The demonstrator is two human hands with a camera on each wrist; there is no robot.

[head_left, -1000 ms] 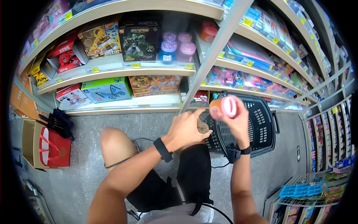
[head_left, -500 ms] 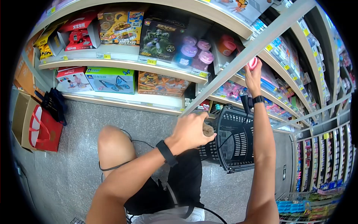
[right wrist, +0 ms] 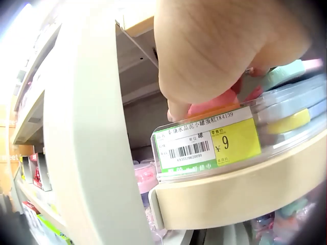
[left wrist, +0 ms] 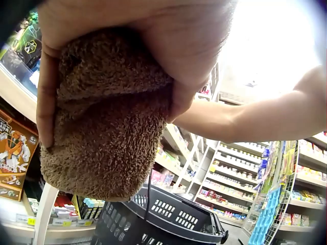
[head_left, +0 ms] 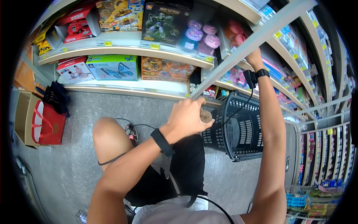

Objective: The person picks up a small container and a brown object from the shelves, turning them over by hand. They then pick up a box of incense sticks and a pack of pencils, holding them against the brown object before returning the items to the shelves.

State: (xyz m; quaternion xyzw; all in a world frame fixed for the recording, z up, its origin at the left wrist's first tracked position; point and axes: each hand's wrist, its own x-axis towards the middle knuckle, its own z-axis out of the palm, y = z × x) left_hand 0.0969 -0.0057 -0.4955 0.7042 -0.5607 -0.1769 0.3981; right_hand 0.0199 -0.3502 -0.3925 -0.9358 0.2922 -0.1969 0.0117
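My left hand [head_left: 186,117] grips a folded brown terry cloth [left wrist: 107,122], its thumb and fingers at either side. The cloth's end shows between the fingers [head_left: 205,116] in the head view. My right hand [head_left: 255,59] reaches behind the slanted grey post onto the middle shelf. Its fingers are round a small jar with a pink lid [right wrist: 217,103] and an orange body, just behind the shelf's price label [right wrist: 209,143]. Most of the jar is hidden by hand and label. Another red-lidded jar [head_left: 234,27] stands farther back there.
A black shopping basket [head_left: 212,133] stands on the floor below my right arm. The grey post [head_left: 246,52] parts this bay from jars with purple and pink lids [head_left: 211,41]. Boxed toys line the left shelves. A red gift bag [head_left: 55,127] is at far left.
My right hand has carried the pink-lidded jar from above the basket up and away to the shelf. The left hand keeps its grip on the cloth.
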